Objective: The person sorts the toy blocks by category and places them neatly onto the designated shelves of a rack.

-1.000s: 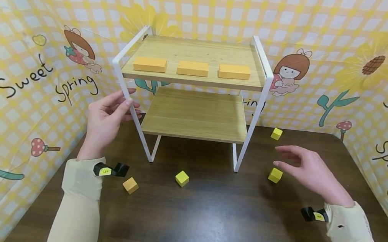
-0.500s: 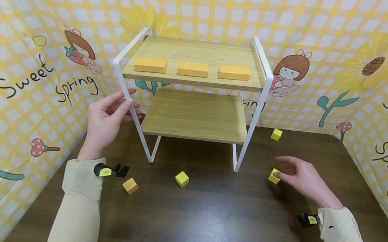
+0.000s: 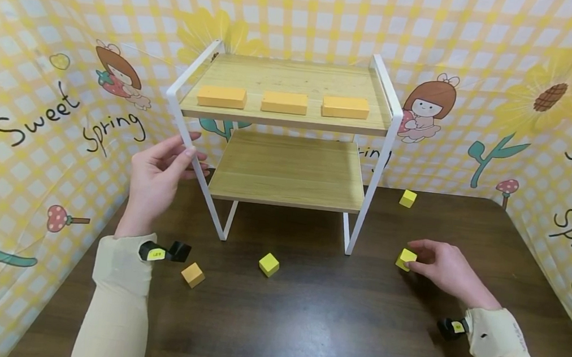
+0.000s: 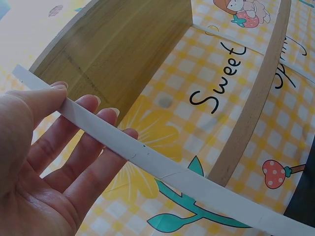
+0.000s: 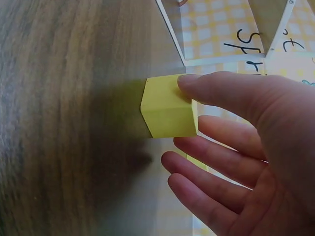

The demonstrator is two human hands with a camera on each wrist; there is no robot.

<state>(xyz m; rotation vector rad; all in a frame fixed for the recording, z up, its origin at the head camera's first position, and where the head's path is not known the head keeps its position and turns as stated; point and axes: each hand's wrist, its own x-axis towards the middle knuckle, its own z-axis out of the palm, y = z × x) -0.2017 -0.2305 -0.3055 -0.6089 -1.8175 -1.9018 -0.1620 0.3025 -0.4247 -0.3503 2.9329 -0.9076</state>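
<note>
A two-tier wooden shelf (image 3: 286, 170) with a white metal frame stands on the dark table. My left hand (image 3: 155, 178) holds its front left post (image 4: 113, 135), the thumb on the near side and the fingers around the other. At the right, my right hand (image 3: 451, 270) pinches a yellow cube (image 3: 404, 259) low at the tabletop. In the right wrist view the thumb presses one face of this yellow cube (image 5: 170, 108), and the forefinger is partly hidden behind it. Whether the cube touches the table is hard to tell.
Three orange blocks (image 3: 284, 103) lie in a row along the top shelf's front. Another yellow cube (image 3: 408, 199) sits behind the right hand, and one more yellow cube (image 3: 269, 265) lies before the shelf. An orange cube (image 3: 193, 275) is near the left wrist. Patterned cloth (image 3: 512, 39) surrounds the table.
My right hand has come down to the yellow cube and closed its thumb and fingers on it. The left hand keeps its hold on the post.
</note>
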